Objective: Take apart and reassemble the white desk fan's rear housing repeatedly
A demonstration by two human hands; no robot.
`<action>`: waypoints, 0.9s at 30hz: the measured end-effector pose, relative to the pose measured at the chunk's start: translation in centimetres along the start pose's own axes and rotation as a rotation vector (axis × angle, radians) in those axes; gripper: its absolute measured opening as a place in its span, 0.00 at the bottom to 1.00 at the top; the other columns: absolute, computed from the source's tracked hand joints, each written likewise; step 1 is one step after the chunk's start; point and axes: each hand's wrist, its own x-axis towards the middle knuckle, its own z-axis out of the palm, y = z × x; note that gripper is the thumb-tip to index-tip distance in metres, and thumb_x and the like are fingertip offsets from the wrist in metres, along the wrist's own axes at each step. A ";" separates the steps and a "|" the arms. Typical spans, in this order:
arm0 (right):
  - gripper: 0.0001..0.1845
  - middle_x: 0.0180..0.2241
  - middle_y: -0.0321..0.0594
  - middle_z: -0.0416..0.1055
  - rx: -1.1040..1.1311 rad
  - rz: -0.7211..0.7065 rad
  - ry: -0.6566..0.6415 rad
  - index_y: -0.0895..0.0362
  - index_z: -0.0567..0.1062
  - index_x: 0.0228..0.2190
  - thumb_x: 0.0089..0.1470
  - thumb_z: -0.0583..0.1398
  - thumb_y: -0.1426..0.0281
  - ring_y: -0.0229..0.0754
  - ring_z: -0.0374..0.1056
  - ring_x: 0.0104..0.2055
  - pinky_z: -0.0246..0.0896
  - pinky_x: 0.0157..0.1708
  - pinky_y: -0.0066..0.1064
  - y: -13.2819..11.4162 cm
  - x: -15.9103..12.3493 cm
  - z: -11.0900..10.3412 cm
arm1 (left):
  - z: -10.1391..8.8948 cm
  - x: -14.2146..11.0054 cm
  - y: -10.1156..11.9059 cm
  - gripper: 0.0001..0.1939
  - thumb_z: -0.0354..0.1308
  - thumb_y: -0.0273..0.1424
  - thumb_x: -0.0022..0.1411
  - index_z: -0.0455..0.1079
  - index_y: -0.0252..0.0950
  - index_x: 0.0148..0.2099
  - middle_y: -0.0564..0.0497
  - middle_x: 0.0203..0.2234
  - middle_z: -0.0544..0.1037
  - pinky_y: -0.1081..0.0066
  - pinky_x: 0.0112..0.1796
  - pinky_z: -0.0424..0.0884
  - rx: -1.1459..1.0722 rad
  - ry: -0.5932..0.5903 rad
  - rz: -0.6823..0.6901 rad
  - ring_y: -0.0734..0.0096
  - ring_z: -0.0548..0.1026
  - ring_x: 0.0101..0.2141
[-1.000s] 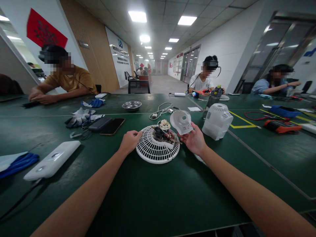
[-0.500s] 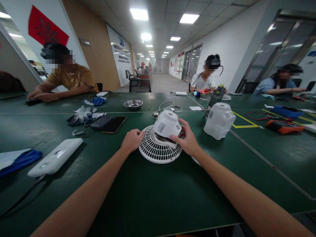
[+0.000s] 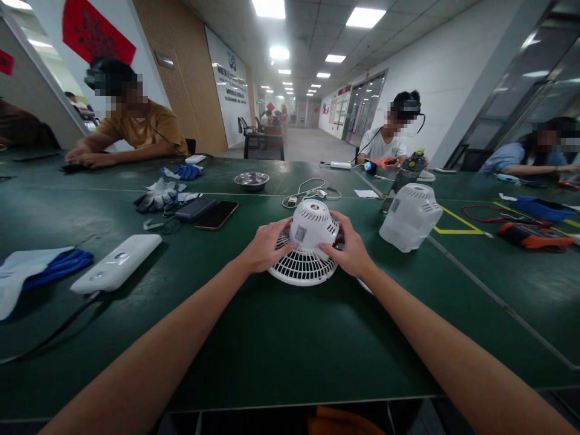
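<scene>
Indoors, cool white light, moderate. Source: ceiling panels (image 3: 365,17), blown out to blank white; hazy glow along far corridor (image 3: 299,136). Counter (image 3: 290,356) dark green, dimmest near side, dull sheen at left. Shadow right of white device (image 3: 116,263). Glints on metal bowl (image 3: 251,180). White fan housing (image 3: 313,225) fairly crisp, vents readable. Wide-lens stretch: side walls lean, right-hand doors (image 3: 539,90) slant. Distant detail soft.

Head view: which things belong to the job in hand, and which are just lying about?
In the job:
vented white cover, between left hand and right hand
round white grille beneath
white casing at right, probably

Lying about, seemingly:
phone
metal bowl
gloves
</scene>
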 end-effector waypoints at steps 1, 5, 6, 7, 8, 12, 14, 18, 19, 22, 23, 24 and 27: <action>0.40 0.50 0.42 0.72 0.017 0.004 -0.009 0.44 0.67 0.59 0.45 0.70 0.66 0.54 0.68 0.49 0.66 0.51 0.54 -0.1 0.0 0.0 | -0.1 0.0 0.3 0.35 0.51 0.49 0.67 0.55 0.37 0.69 0.39 0.59 0.71 0.48 0.58 0.57 0.018 0.002 -0.005 0.48 0.68 0.57; 0.39 0.52 0.41 0.71 0.081 -0.001 -0.079 0.44 0.67 0.59 0.45 0.70 0.68 0.54 0.68 0.52 0.66 0.54 0.53 -0.4 -0.2 -0.3 | -0.6 0.0 0.9 0.37 0.55 0.53 0.62 0.59 0.35 0.65 0.39 0.52 0.74 0.50 0.51 0.61 0.075 0.005 0.033 0.50 0.71 0.49; 0.40 0.53 0.40 0.71 0.084 -0.009 -0.097 0.44 0.66 0.59 0.45 0.69 0.68 0.55 0.67 0.53 0.65 0.55 0.53 -0.4 -0.2 -0.3 | -0.6 0.0 1.0 0.37 0.56 0.54 0.61 0.61 0.34 0.63 0.39 0.51 0.74 0.51 0.49 0.62 0.079 0.006 0.040 0.50 0.71 0.48; 0.40 0.53 0.40 0.71 0.080 -0.018 -0.112 0.44 0.66 0.59 0.46 0.69 0.69 0.55 0.67 0.54 0.64 0.56 0.54 -0.4 -0.3 -0.4 | -0.5 -0.1 1.0 0.36 0.56 0.55 0.61 0.64 0.33 0.60 0.39 0.50 0.74 0.53 0.48 0.63 0.079 0.006 0.040 0.51 0.71 0.47; 0.40 0.53 0.40 0.71 0.072 -0.025 -0.122 0.44 0.65 0.60 0.46 0.69 0.69 0.55 0.67 0.54 0.63 0.56 0.54 -0.5 -0.3 -0.4 | -0.4 -0.1 1.0 0.35 0.56 0.56 0.60 0.65 0.33 0.57 0.39 0.48 0.74 0.53 0.47 0.63 0.077 0.007 0.036 0.52 0.71 0.46; 0.41 0.54 0.40 0.70 0.071 -0.018 -0.113 0.44 0.66 0.59 0.45 0.70 0.68 0.56 0.67 0.54 0.61 0.58 0.55 -0.5 -0.4 -0.5 | -0.1 0.0 0.7 0.31 0.57 0.56 0.59 0.69 0.35 0.50 0.42 0.44 0.74 0.56 0.44 0.64 0.072 0.006 0.026 0.54 0.70 0.44; 0.41 0.54 0.41 0.70 0.062 -0.019 -0.112 0.44 0.66 0.59 0.44 0.70 0.68 0.57 0.66 0.54 0.60 0.59 0.56 -0.6 -0.4 -0.5 | 0.0 0.1 0.5 0.29 0.57 0.55 0.60 0.69 0.35 0.50 0.42 0.44 0.74 0.56 0.44 0.64 0.073 0.003 0.035 0.54 0.70 0.44; 0.41 0.55 0.41 0.68 0.033 -0.034 -0.108 0.43 0.65 0.59 0.45 0.69 0.69 0.57 0.65 0.55 0.56 0.61 0.59 -0.6 -0.3 -0.5 | 0.1 0.2 0.3 0.27 0.57 0.52 0.61 0.70 0.36 0.51 0.41 0.47 0.74 0.56 0.46 0.64 0.071 -0.006 0.034 0.54 0.70 0.46; 0.40 0.55 0.41 0.69 0.038 -0.029 -0.103 0.43 0.65 0.59 0.44 0.69 0.69 0.57 0.65 0.55 0.57 0.61 0.59 -0.6 -0.3 -0.5 | 0.1 0.2 0.3 0.26 0.57 0.52 0.61 0.70 0.37 0.52 0.41 0.48 0.74 0.56 0.47 0.64 0.067 -0.005 0.032 0.53 0.70 0.46; 0.41 0.52 0.40 0.70 0.052 -0.018 -0.088 0.43 0.66 0.59 0.43 0.69 0.70 0.57 0.66 0.52 0.59 0.59 0.58 -0.6 -0.4 -0.4 | 0.0 0.1 0.4 0.28 0.59 0.51 0.61 0.69 0.37 0.54 0.41 0.49 0.75 0.55 0.48 0.65 0.036 0.008 0.025 0.53 0.71 0.47; 0.41 0.52 0.40 0.71 0.047 -0.022 -0.087 0.43 0.66 0.59 0.43 0.69 0.70 0.56 0.67 0.52 0.60 0.58 0.57 -0.6 -0.4 -0.4 | 0.0 0.1 0.5 0.29 0.60 0.51 0.60 0.69 0.36 0.56 0.41 0.50 0.75 0.55 0.47 0.65 0.024 0.013 0.018 0.53 0.71 0.47; 0.41 0.51 0.40 0.71 0.037 -0.028 -0.088 0.43 0.66 0.59 0.44 0.69 0.70 0.55 0.67 0.51 0.61 0.57 0.56 -0.6 -0.4 -0.5 | 0.0 0.0 0.5 0.31 0.60 0.51 0.59 0.68 0.36 0.57 0.41 0.49 0.76 0.54 0.47 0.65 0.016 0.017 0.009 0.53 0.71 0.47; 0.40 0.51 0.41 0.71 0.004 -0.044 -0.104 0.43 0.65 0.60 0.46 0.68 0.70 0.55 0.68 0.50 0.63 0.55 0.55 -0.5 -0.3 -0.6 | -0.1 -0.1 0.6 0.36 0.61 0.53 0.58 0.67 0.35 0.60 0.40 0.49 0.76 0.53 0.47 0.66 0.012 0.022 -0.012 0.52 0.72 0.46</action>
